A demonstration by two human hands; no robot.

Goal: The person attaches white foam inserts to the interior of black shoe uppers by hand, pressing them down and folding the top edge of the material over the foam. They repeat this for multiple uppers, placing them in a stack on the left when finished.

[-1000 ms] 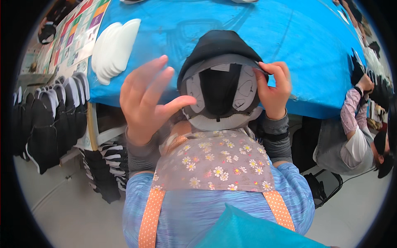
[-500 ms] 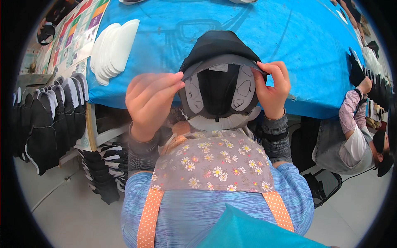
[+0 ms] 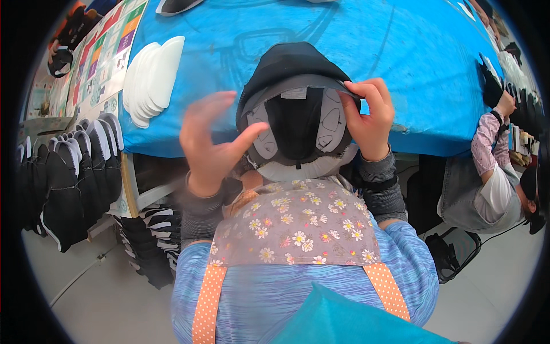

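A black fabric shoe upper [image 3: 296,63] stands spread at the table's near edge, its grey-lined inside facing me. A white curved strip runs along its lower rim, and a small white label shows inside. On the right edge of the rim, my right hand [image 3: 371,117] pinches the material between thumb and fingers. My left hand [image 3: 209,140], slightly blurred, has its fingers spread beside the left edge. Its thumb overlaps the lining in the view; whether it touches, I cannot tell.
White half-oval pieces [image 3: 150,83] lie stacked on the blue-covered table [image 3: 412,51], at the left. Black shoe uppers [image 3: 67,189] hang on a rack left of me, with more bundled below. At the right sits another person [image 3: 487,189], a hand on black pieces.
My left hand has let go of the upper's left edge and opened its fingers. My right hand keeps its pinch. The upper has shifted slightly left in view.
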